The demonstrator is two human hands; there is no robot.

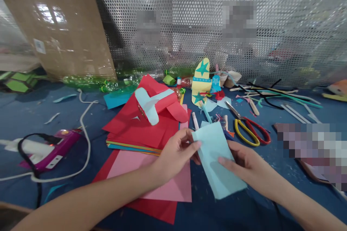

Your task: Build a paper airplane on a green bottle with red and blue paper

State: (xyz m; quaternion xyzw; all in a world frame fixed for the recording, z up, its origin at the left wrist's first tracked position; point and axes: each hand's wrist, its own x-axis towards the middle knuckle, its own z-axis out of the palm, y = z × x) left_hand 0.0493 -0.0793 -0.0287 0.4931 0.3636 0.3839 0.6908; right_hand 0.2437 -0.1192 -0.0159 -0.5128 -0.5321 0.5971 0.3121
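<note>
A light blue sheet of paper (pixel 217 166), which looks folded, is held up between my two hands. My left hand (pixel 180 151) pinches its upper left edge between thumb and fingers. At the right side, my right hand (pixel 240 160) grips it with the thumb on the front and the fingers behind. Beneath and left of my left hand lies a stack of coloured paper with a red sheet (pixel 121 122) on top and a pink sheet (pixel 151 184) at the front. On the stack rests a red and light blue paper airplane (pixel 159 103).
Scissors (pixel 246 130) with red and yellow handles lie beyond my right hand. A yellow paper airplane with stars (pixel 201 85) stands at the back. At left, a purple power strip (pixel 58 151) trails a white cable. A pixelated flat object (pixel 311 151) lies at right.
</note>
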